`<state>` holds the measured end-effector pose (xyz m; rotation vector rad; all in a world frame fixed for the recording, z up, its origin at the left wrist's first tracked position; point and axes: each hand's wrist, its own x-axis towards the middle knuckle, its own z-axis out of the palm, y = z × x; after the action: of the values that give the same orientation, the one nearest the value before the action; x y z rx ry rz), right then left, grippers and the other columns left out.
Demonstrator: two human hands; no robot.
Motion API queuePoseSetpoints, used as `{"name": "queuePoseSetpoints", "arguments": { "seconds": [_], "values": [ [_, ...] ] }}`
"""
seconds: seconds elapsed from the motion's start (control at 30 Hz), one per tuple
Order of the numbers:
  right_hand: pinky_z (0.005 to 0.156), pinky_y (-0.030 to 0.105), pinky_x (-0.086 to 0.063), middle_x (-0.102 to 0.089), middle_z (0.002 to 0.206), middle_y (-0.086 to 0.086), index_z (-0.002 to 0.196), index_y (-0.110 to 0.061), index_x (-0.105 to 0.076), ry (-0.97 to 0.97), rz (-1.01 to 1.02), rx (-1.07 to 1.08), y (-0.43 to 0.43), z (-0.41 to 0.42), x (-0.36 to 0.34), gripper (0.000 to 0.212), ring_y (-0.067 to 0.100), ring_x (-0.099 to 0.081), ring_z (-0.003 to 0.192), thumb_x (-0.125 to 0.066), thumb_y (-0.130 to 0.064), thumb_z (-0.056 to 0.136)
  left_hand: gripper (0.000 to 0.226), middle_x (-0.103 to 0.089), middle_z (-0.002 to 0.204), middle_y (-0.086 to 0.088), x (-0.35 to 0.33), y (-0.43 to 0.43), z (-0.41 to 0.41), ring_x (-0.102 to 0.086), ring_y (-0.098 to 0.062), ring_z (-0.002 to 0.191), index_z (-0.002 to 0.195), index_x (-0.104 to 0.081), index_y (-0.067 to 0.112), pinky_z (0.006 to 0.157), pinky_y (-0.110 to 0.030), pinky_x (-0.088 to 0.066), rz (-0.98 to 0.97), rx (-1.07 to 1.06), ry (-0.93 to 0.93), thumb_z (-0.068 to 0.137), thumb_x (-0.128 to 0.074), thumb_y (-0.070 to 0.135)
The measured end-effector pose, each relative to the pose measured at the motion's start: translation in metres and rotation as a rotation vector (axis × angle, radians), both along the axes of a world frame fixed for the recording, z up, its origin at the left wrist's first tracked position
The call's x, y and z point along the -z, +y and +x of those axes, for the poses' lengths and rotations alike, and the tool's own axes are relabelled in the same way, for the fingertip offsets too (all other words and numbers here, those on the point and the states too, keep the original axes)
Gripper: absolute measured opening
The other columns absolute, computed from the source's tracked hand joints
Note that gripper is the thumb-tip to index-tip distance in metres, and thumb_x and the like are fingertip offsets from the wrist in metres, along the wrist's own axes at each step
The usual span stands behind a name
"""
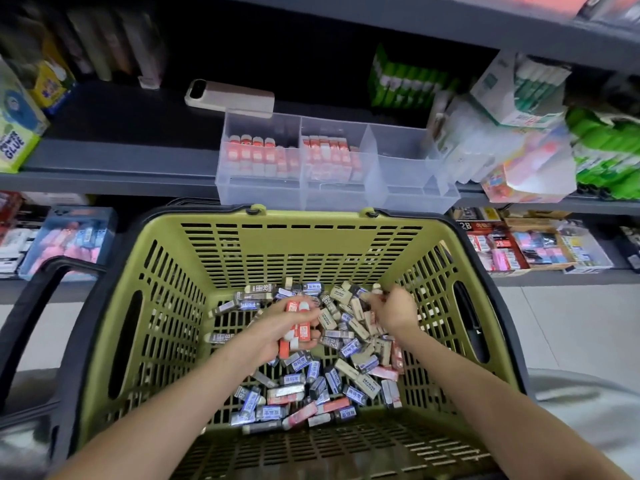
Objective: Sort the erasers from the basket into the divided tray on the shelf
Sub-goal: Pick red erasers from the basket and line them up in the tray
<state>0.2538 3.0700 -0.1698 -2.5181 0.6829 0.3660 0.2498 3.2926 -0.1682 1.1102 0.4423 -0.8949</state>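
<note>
Right, both hands down in the green basket (pixel 214 258). My left hand (pixel 277 329) is closed round a bunch of red erasers (pixel 300 323). My right hand (pixel 394 311) digs into the loose eraser pile (pixel 332 382) nr the basket's right wall; grip there can't tell. Divided tray (pixel 398 188) sits at the shelf (pixel 104 168) front edge w/ red erasers in its left & middle sections.

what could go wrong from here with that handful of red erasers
1. The left hand loosely cups several red erasers; lifting them to the tray could spill some back into the basket.
2. The right hand digs in a mixed pile, so a blue or beige one may get grabbed.
3. The tray's two left sections look nearly full.
</note>
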Motion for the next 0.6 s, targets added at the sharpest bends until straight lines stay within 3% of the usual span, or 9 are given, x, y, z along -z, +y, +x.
{"name": "queuePoseSetpoints", "arguments": {
  "seconds": [0.07, 0.17, 0.27, 0.33, 0.37, 0.43, 0.53, 0.6],
  "values": [
    [0.051, 0.027, -0.046, -0.061, 0.068, 0.007, 0.095, -0.002, -0.059, 0.061, 0.093, -0.013, 0.000, 0.002, 0.000, 0.042, 0.017, -0.054, 0.056, -0.066, -0.041, 0.082, 0.037, -0.074, 0.077, -0.012, 0.001, 0.002, 0.001, -0.071, -0.028, 0.071, 0.095, -0.068, 0.012, 0.054, -0.033, -0.057, 0.007, -0.008, -0.001, 0.060, -0.079, 0.012],
    [0.046, 0.020, -0.043, -0.054, 0.061, -0.003, 0.083, -0.010, -0.056, 0.169, 0.128, -0.092, -0.002, -0.002, 0.001, 0.030, 0.007, -0.048, 0.050, -0.071, -0.035, 0.080, 0.040, -0.072, 0.085, -0.015, 0.002, 0.002, 0.001, -0.072, -0.028, 0.073, 0.099, -0.068, 0.012, 0.055, -0.032, -0.057, 0.028, -0.008, -0.009, 0.061, -0.079, 0.012],
    [0.061, 0.027, -0.055, -0.056, 0.063, -0.003, 0.064, -0.014, -0.052, 0.215, 0.049, -0.191, -0.004, -0.001, 0.002, 0.027, 0.006, -0.052, 0.056, -0.073, -0.022, 0.079, 0.043, -0.071, 0.087, -0.016, 0.002, 0.000, 0.000, -0.072, -0.028, 0.072, 0.101, -0.066, 0.012, 0.056, -0.032, -0.056, 0.025, 0.004, -0.004, 0.060, -0.078, 0.011],
    [0.074, 0.030, -0.056, -0.064, 0.080, 0.005, 0.085, -0.007, -0.063, 0.241, 0.050, -0.209, -0.005, 0.001, -0.001, 0.021, 0.013, -0.059, 0.071, -0.076, -0.021, 0.076, 0.045, -0.071, 0.087, -0.016, 0.002, -0.001, -0.002, -0.071, -0.027, 0.070, 0.104, -0.065, 0.012, 0.056, -0.032, -0.056, 0.022, 0.019, -0.005, 0.061, -0.078, 0.010],
    [0.074, 0.029, -0.055, -0.064, 0.089, 0.007, 0.102, -0.003, -0.062, 0.263, 0.067, -0.191, -0.004, 0.003, -0.004, 0.036, 0.017, -0.061, 0.078, -0.078, -0.020, 0.074, 0.046, -0.071, 0.086, -0.016, 0.002, -0.002, -0.003, -0.071, -0.027, 0.070, 0.105, -0.065, 0.011, 0.056, -0.032, -0.056, 0.020, 0.024, -0.007, 0.060, -0.078, 0.010],
    [0.061, 0.026, -0.053, -0.062, 0.089, 0.008, 0.120, 0.002, -0.055, 0.299, 0.150, -0.096, -0.005, 0.006, -0.009, 0.053, 0.016, -0.060, 0.070, -0.077, -0.013, 0.074, 0.050, -0.071, 0.085, -0.016, 0.002, -0.003, -0.006, -0.070, -0.027, 0.071, 0.107, -0.064, 0.011, 0.057, -0.032, -0.056, 0.007, 0.033, -0.013, 0.059, -0.079, 0.010],
    [0.045, 0.022, -0.043, -0.061, 0.068, 0.008, 0.104, 0.010, -0.061, 0.281, 0.280, 0.010, -0.005, 0.010, -0.024, 0.036, 0.010, -0.050, 0.045, -0.075, -0.006, 0.075, 0.054, -0.069, 0.090, -0.016, 0.000, -0.006, -0.007, -0.070, -0.028, 0.075, 0.111, -0.061, 0.009, 0.059, -0.034, -0.057, -0.015, 0.034, -0.038, 0.061, -0.080, 0.014],
    [0.039, 0.019, -0.037, -0.062, 0.060, 0.006, 0.100, 0.014, -0.061, 0.278, 0.483, 0.023, 0.002, 0.011, -0.041, 0.033, 0.008, -0.047, 0.039, -0.073, -0.005, 0.076, 0.053, -0.069, 0.093, -0.016, -0.001, -0.008, -0.007, -0.071, -0.030, 0.082, 0.112, -0.060, 0.009, 0.061, -0.035, -0.058, -0.042, 0.023, -0.054, 0.063, -0.079, 0.019]
  ]
}}
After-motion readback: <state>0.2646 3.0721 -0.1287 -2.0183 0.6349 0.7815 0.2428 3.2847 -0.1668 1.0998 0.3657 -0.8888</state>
